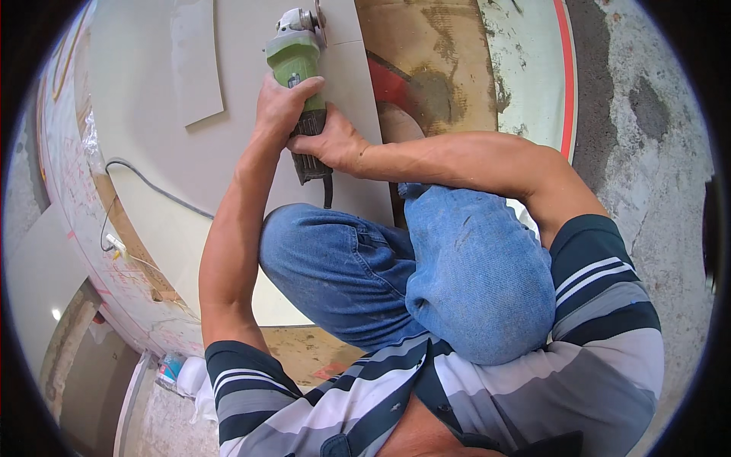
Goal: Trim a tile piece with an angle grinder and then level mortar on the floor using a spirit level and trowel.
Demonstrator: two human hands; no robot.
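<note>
Both my hands are on a green and black angle grinder (293, 55). My left hand (283, 103) wraps round its green body, with the thumb across the top. Just behind, my right hand (335, 142) grips the black rear part, fingers partly hidden under it. At the tool's far end the disc (320, 27) stands on edge, close to the right edge of a large pale grey tile (247, 145). I cannot tell whether the disc touches the tile. A narrower tile strip (199, 72) lies on the large tile, left of the grinder.
A dark cable (160, 181) crosses the left side to a white connector (116, 244). Right of the tile are a stained brown board (457, 68), a red piece (388, 82) and rough concrete floor (670, 152). My bent knees (480, 266) are close to the tile.
</note>
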